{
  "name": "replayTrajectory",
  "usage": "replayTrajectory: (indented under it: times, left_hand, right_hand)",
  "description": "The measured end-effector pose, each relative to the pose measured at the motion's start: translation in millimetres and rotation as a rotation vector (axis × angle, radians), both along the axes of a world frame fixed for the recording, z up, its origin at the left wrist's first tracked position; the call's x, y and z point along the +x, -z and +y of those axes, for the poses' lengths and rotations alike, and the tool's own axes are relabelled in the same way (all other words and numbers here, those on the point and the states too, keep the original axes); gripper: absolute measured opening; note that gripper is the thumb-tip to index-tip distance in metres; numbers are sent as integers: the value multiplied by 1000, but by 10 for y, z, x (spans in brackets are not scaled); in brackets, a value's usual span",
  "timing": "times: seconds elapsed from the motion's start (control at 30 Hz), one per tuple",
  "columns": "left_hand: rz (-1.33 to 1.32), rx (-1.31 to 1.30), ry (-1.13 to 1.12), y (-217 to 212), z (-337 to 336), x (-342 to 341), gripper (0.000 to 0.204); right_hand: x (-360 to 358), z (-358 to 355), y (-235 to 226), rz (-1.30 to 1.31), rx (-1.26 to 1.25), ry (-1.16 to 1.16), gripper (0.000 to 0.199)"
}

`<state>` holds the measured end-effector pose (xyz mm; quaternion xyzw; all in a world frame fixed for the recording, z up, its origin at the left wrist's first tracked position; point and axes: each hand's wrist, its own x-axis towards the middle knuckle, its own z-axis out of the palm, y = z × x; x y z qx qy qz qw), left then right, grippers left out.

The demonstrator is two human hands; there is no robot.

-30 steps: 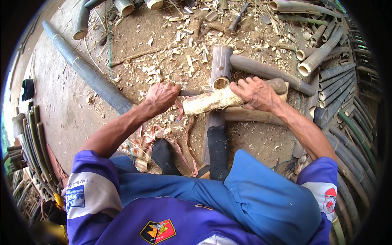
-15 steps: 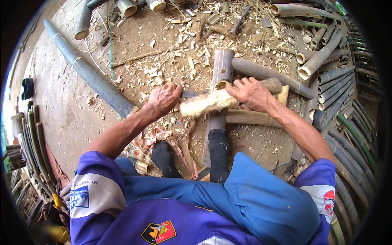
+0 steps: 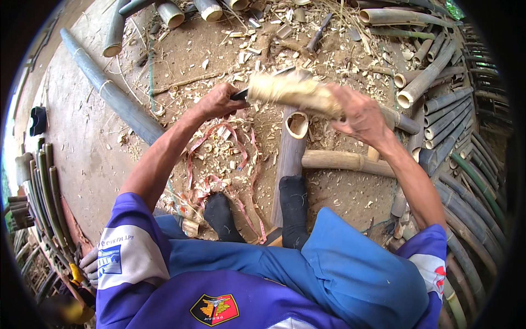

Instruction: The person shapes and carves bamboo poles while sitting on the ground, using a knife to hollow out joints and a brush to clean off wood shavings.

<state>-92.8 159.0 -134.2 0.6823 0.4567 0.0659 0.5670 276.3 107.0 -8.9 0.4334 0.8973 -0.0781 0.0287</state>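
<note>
My left hand (image 3: 216, 101) is closed around the dark handle end of a flat-bladed tool (image 3: 239, 95); most of its blade is hidden behind the mallet, so its exact kind is unclear. In my right hand (image 3: 359, 112), blurred by motion, is a thick, pale, frayed wooden mallet (image 3: 290, 92). Mallet and blade are above and beyond a grey bamboo pole (image 3: 291, 156), which has an oval hole in its upper side. My sock-covered right foot (image 3: 293, 211) rests on this pole. A bamboo crosspiece (image 3: 348, 159) extends rightward from it.
Pale chips litter the soil. A pink ribbon-like strip (image 3: 241, 148) lies near my left foot (image 3: 222, 216). A long bamboo pole (image 3: 112, 90) lies at left, a chisel-like tool (image 3: 319, 34) at the far side. Bamboo stacks (image 3: 438, 118) line the right.
Both hands have lifted and moved away from my body, with mallet and blade. The blade has left the hole in the bamboo, which now shows openly.
</note>
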Motion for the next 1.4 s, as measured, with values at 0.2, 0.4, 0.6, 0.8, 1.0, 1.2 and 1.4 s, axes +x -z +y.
replayTrajectory:
  times: [0.2,0.4,0.6,0.8,1.0,1.2,1.4]
  left_hand:
    - [181,80,201,-72,-46,12,64]
    - [257,341,331,229,-182,-27,67]
    - [389,804,109,218,-320,-214,43]
    - [644,794,-26,-11,-100,-305,58]
    - [614,744,71,-502,-148,-879,47]
    - [626,643,47,-863,-625,-1829,38]
    - [732,212,-77,-696,-1232,-2077,20]
  right_hand:
    - [-194,-187,-325,453,-222,461,73]
    - [-327,-646,256,289,-674,486,49]
    - [-146,-1017,120,516,-502,590,52]
    - [348,-1573,258,643,-280,997,67]
    - [676,-2667,279,484,-38,1189,68]
    - [909,-3816,555,366,82,1394,67]
    - [1262,-4451,442,194,105,1519,65]
